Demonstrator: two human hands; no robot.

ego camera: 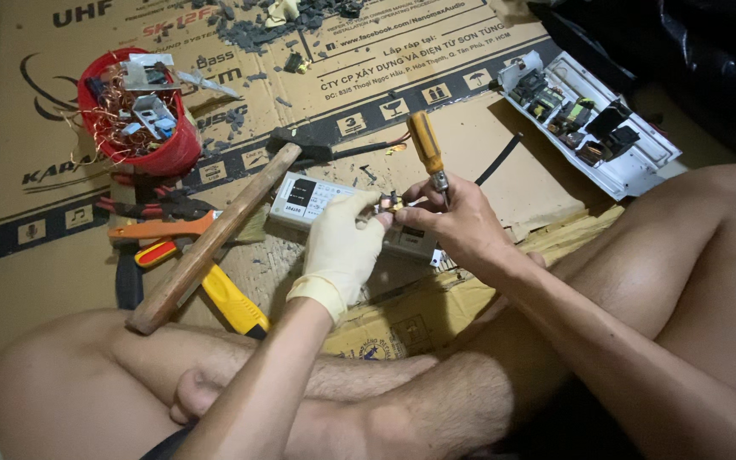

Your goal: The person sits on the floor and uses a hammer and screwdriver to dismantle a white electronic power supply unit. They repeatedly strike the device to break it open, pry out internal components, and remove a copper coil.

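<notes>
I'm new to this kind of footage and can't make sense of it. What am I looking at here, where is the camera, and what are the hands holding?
The single picture comes from a camera worn on a person's head, looking down at their own hands and crossed legs as they sit on flattened cardboard. There is no machine, only two hands. The left hand wears a pale glove and pinches a small metal part. The right hand is bare and grips a screwdriver with an orange handle, its tip at that part. Under the hands lies a small grey device. To the left lie a wooden-handled hammer, pliers and a red bowl of copper wire scraps. An opened circuit board tray sits at upper right.
</notes>
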